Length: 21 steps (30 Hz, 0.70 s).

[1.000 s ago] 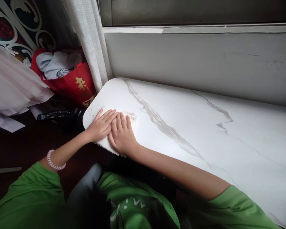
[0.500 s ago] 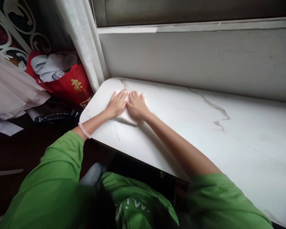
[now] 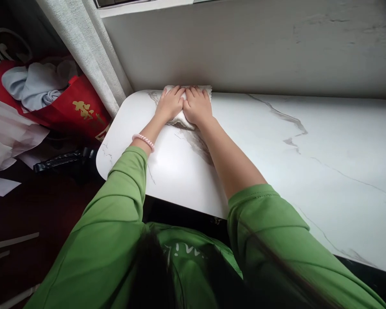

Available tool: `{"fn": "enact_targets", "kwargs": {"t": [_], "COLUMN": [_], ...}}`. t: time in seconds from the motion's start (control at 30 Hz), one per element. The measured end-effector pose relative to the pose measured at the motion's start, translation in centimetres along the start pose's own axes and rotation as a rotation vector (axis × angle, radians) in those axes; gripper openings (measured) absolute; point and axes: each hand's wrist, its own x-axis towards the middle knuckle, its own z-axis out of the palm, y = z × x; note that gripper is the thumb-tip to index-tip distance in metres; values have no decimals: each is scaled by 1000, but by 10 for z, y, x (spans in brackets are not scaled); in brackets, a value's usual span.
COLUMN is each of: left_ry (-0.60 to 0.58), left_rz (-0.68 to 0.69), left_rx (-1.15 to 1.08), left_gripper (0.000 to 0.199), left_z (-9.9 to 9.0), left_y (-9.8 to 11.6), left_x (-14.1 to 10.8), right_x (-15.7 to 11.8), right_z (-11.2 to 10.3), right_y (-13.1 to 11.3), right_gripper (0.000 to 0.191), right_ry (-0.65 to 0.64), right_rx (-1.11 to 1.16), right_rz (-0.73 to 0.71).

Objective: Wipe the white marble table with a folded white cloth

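My left hand (image 3: 170, 105) and my right hand (image 3: 197, 105) lie flat side by side on a folded white cloth (image 3: 185, 120), pressing it against the tabletop. Fingers on both hands are stretched out, pointing toward the wall. The cloth shows between and around the hands; its far edge reaches the back of the table. Under it is a white marble-patterned tabletop (image 3: 260, 146) with brown-grey veins and a rounded left corner. A pink beaded bracelet (image 3: 143, 140) circles my left wrist.
A grey wall (image 3: 244, 51) rises behind the table. A pale curtain (image 3: 80, 47) hangs at the back left corner. Left of the table stand a red bag (image 3: 67, 105) holding light cloth and a black object (image 3: 62, 161). Sheer pink fabric (image 3: 13, 133) hangs farther left.
Both hands have slid the cloth away from me across the tabletop to its back edge by the wall. The camera view has shifted too.
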Motion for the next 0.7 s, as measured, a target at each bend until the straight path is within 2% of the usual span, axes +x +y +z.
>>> {"fn": "enact_targets", "kwargs": {"t": [0.13, 0.3, 0.53, 0.7], "left_ry": [-13, 32, -43, -84], "left_rz": [-2, -6, 56, 221], "left_rx": [34, 28, 32, 33], "left_gripper": [45, 48, 52, 57], "left_z": [0, 5, -5, -11], "left_y": [13, 43, 99, 130], "left_x": [-18, -56, -151, -214], "right_x": [-19, -65, -168, -244], "right_z": [-15, -41, -71, -99], "right_y": [-5, -6, -12, -22], "right_gripper": [60, 58, 59, 60], "right_ry": [-65, -132, -75, -77], "right_rx": [-44, 17, 79, 62], "right_rz": [3, -31, -112, -201]}}
